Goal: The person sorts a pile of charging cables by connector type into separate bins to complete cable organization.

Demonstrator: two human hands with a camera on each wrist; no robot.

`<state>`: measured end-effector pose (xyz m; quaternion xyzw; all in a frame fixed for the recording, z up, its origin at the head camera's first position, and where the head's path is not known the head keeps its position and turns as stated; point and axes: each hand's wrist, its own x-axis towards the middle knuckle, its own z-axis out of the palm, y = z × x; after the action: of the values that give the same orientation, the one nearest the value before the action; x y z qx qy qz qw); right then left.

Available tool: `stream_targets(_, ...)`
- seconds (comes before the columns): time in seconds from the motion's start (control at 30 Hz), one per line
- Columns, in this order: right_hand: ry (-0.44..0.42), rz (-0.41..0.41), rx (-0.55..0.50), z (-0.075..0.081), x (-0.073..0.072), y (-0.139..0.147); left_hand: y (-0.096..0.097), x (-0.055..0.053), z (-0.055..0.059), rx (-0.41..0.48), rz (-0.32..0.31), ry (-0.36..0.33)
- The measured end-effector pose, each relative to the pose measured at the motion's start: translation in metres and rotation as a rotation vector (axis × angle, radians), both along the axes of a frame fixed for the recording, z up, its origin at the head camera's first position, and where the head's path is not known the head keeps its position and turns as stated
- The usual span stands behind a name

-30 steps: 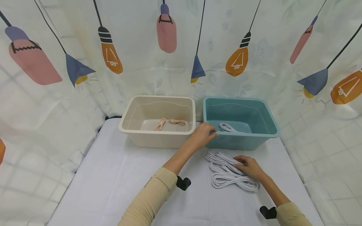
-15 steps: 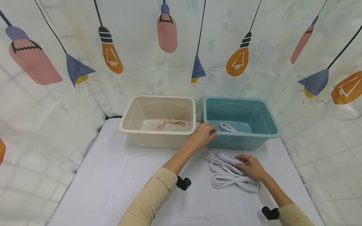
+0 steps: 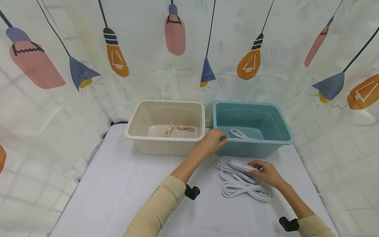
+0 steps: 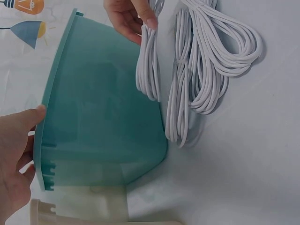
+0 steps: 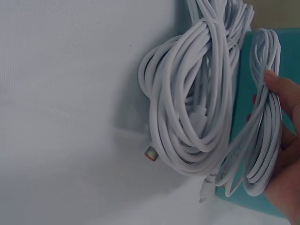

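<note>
My right hand point(image 3: 267, 172) pinches a tied bundle of white cable point(image 5: 265, 54) between thumb and fingers. In the left wrist view this bundle hangs in front of the teal bin, beside the other white cable bundles point(image 3: 248, 191). Those lie side by side on the table, and a metal-tipped connector point(image 5: 150, 153) pokes out of one. My left hand point(image 3: 211, 141) grips the near left corner of the teal bin point(image 3: 245, 149), thumb outside the rim and fingers over it. One white cable bundle point(image 3: 238, 133) lies inside that bin, partly hidden by its front wall.
Left of the teal bin stands a beige bin point(image 3: 165, 147) with two small peach-coloured cable bundles point(image 3: 168, 130) in it. Both bins sit at the back of the white-covered table point(image 3: 118, 191), against a printed curtain point(image 3: 183, 75).
My right hand has drawn slightly right and away from the pile, lifting one white cable bundle. The left hand and both bins have stayed where they were.
</note>
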<state>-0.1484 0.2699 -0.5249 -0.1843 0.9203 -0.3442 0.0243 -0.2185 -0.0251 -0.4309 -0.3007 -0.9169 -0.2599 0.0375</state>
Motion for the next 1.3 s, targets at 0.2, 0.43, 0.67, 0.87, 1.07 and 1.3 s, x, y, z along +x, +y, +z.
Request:
stream_targets(0.2, 0.058, 0.044, -0.015, 0.009, 0.0, 0.002, 0.0, 0.001, 0.001, 0.003, 0.001, 0.002)
stream_targets(0.43, 0.07, 0.072, -0.035, 0.023, 0.002, 0.002, 0.0, 0.001, 0.001, 0.004, 0.003, 0.0)
stream_targets(0.67, 0.079, 0.101, -0.021, 0.036, 0.003, 0.006, 0.001, 0.001, 0.001, 0.003, 0.007, 0.003)
stream_targets(0.87, 0.075, 0.119, -0.009, 0.05, 0.003, 0.009, 0.0, 0.001, 0.001, 0.016, 0.009, 0.001)
stream_targets(1.07, 0.098, 0.135, -0.012, 0.063, 0.005, 0.013, 0.001, 0.0, -0.001, 0.014, 0.013, -0.012)
stream_targets(1.3, 0.129, 0.159, -0.011, 0.08, 0.006, 0.017, 0.001, -0.001, 0.0, 0.016, 0.008, -0.011)
